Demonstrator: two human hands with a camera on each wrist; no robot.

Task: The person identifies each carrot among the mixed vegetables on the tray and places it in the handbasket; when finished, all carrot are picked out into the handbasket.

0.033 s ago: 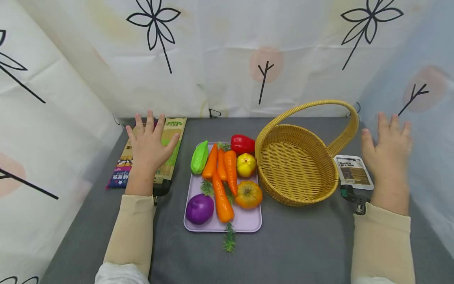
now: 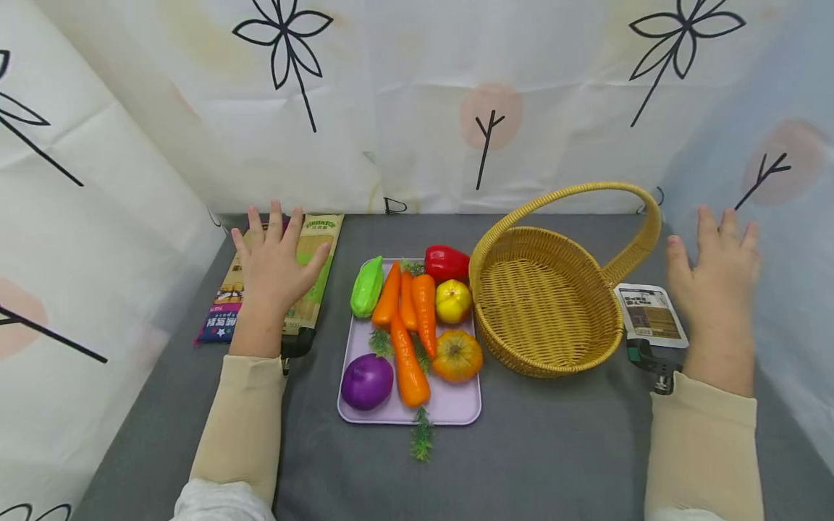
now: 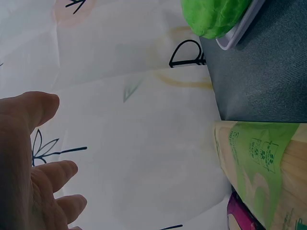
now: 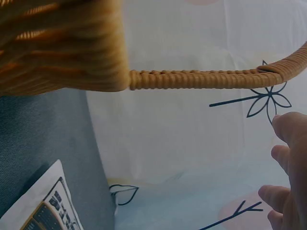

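My left hand (image 2: 276,268) is spread above the flat food packets (image 2: 319,278) at the back left, holding nothing. On the right, my other hand (image 2: 717,282) is also held up with extended fingers and nothing in it, beside a white packet (image 2: 654,315). A yellow wicker basket (image 2: 544,307) with a tall handle stands to the left of that hand; no contents show in it. Between the hands, a lilac tray (image 2: 456,405) carries several orange carrots (image 2: 410,369), a purple eggplant (image 2: 367,382), a green vegetable (image 2: 367,287), a yellow one (image 2: 452,302), an orange pumpkin (image 2: 458,357) and a red pepper (image 2: 446,263).
A grey cloth-covered table (image 2: 521,463) lies under everything. White patterned curtains (image 2: 404,94) enclose the back and both sides. Green carrot leaves (image 2: 422,438) stick out over the tray's front edge. The basket's right rim sits close to the white packet.
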